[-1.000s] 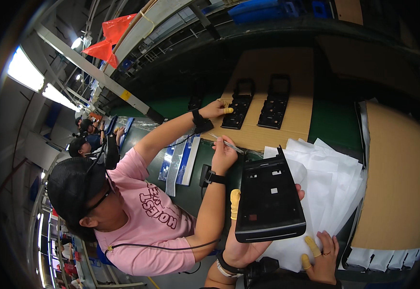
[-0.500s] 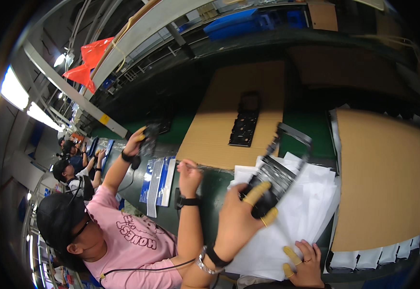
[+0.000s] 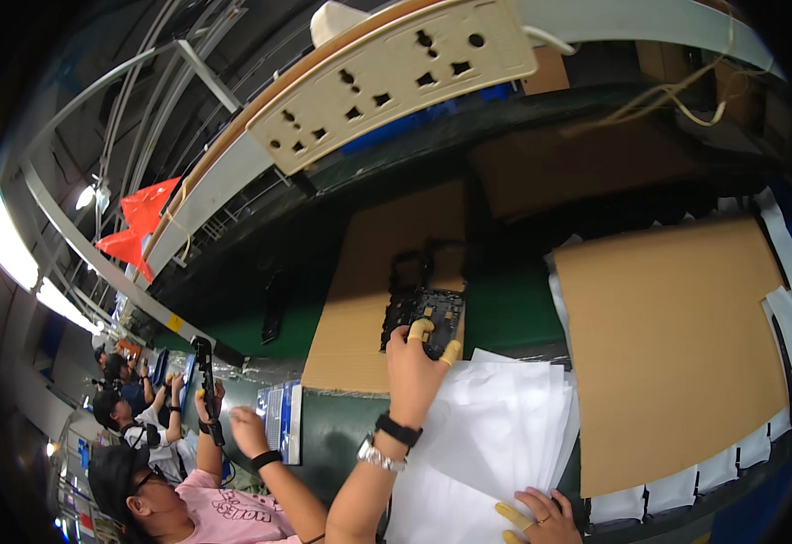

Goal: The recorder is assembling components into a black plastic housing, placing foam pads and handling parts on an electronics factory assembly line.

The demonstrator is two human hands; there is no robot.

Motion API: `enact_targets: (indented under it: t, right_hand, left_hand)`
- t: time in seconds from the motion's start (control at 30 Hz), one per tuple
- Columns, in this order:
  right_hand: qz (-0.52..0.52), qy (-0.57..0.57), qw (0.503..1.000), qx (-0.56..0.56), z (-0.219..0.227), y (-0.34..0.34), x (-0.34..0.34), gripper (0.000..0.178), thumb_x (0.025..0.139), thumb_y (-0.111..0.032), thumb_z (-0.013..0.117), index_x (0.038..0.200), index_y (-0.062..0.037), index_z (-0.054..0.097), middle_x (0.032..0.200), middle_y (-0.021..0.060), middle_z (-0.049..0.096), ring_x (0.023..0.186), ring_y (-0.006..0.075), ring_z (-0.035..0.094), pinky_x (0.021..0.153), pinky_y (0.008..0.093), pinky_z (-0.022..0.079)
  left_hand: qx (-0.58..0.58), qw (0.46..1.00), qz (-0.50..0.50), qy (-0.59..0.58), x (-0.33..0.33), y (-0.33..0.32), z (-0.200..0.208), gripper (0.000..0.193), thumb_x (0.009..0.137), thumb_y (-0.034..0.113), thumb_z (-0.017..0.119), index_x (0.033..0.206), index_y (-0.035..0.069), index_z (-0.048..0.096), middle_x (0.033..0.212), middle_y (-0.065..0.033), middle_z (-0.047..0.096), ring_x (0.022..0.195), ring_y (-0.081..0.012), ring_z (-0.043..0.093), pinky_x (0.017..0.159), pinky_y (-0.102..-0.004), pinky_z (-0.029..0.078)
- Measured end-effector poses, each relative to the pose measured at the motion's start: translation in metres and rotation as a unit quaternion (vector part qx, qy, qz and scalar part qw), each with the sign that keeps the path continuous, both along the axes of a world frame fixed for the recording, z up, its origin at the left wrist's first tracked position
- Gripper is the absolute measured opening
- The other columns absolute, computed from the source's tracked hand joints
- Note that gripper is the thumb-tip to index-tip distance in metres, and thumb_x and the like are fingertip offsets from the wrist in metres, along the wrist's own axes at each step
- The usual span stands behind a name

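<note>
Yellow finger cots cover some fingertips on both my hands. My left hand (image 3: 421, 355), with a watch and black band at the wrist, grips the near end of a black plastic frame (image 3: 443, 310). This frame lies at a brown cardboard sheet (image 3: 346, 317), beside another black frame (image 3: 401, 304) and partly over it. How far the two touch is hard to see in the dark. My right hand (image 3: 546, 524) rests with fingers spread at the near edge of a pile of white sheets or flat bags (image 3: 487, 435); part of it is cut off by the lower edge.
Right of the pile, a large cardboard sheet (image 3: 677, 344) covers rows of white-wrapped pieces (image 3: 673, 494). On the left a co-worker in a pink shirt (image 3: 224, 517) holds a black part (image 3: 205, 372). Another dark piece (image 3: 273, 308) lies on the green belt. A power strip (image 3: 396, 77) hangs overhead.
My left hand has carried the black frame forward and left, from above the white pile to the cardboard beside the other frame. My right hand stays on the pile. The view has shifted.
</note>
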State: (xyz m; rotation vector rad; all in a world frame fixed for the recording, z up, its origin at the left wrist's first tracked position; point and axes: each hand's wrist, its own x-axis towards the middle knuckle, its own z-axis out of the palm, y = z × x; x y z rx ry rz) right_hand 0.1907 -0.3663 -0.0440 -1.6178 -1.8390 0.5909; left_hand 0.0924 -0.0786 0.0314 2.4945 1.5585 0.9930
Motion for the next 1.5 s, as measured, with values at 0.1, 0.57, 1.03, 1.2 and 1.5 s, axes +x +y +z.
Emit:
enact_targets:
  t: [0.1, 0.57, 1.03, 1.2, 1.5]
  right_hand:
    - [-0.005, 0.010, 1.000, 0.007, -0.003, 0.000, -0.004, 0.046, 0.079, -0.028, 0.053, 0.123, -0.0137, 0.046, 0.126, 0.0109, 0.039, 0.122, 0.0248, 0.031, 0.101, 0.0467, 0.020]
    - [-0.003, 0.031, 0.998, 0.063, -0.014, -0.008, -0.011, 0.047, 0.083, -0.031, 0.044, 0.126, -0.0112, 0.041, 0.129, 0.0143, 0.035, 0.124, 0.0268, 0.026, 0.100, 0.0477, 0.014]
    - [-0.106, -0.047, 0.980, 0.160, -0.080, -0.019, 0.013, 0.047, 0.073, -0.032, 0.051, 0.112, -0.0073, 0.052, 0.127, 0.0121, 0.039, 0.122, 0.0270, 0.029, 0.098, 0.0501, 0.018]
    - [-0.063, 0.003, 0.984, 0.164, -0.071, -0.001, 0.001, 0.045, 0.071, -0.031, 0.051, 0.109, -0.0069, 0.054, 0.126, 0.0119, 0.040, 0.122, 0.0275, 0.029, 0.098, 0.0503, 0.019]
    - [-0.034, -0.013, 0.998, 0.044, -0.003, -0.009, 0.007, 0.042, 0.079, -0.022, 0.050, 0.119, -0.0082, 0.046, 0.126, 0.0122, 0.041, 0.121, 0.0253, 0.032, 0.099, 0.0436, 0.022]
  left_hand:
    - [-0.087, 0.991, 0.058, 0.084, 0.004, 0.049, -0.025, 0.045, 0.068, 0.034, 0.069, 0.100, 0.003, 0.058, 0.092, -0.0220, 0.057, 0.084, -0.0369, 0.057, 0.073, -0.0395, 0.047]
    - [-0.133, 0.926, -0.340, 0.095, 0.192, 0.004, 0.060, 0.033, 0.083, 0.021, 0.053, 0.105, -0.005, 0.053, 0.106, -0.0249, 0.051, 0.098, -0.0381, 0.050, 0.085, -0.0373, 0.042]
    - [0.080, 0.736, -0.631, 0.232, 0.400, -0.224, -0.001, 0.053, 0.073, 0.036, 0.062, 0.109, 0.000, 0.051, 0.134, -0.0195, 0.029, 0.127, -0.0366, 0.023, 0.100, -0.0582, 0.016]
    - [-0.048, 0.708, -0.630, 0.316, 0.332, -0.182, 0.017, 0.046, 0.067, 0.037, 0.067, 0.091, -0.001, 0.055, 0.118, -0.0251, 0.040, 0.106, -0.0388, 0.043, 0.096, -0.0473, 0.031]
    - [-0.443, 0.765, -0.405, -0.233, 0.100, -0.123, 0.112, 0.076, 0.072, 0.033, 0.066, 0.128, 0.002, 0.024, 0.128, -0.0176, 0.031, 0.119, -0.0263, 0.031, 0.100, -0.0330, 0.024]
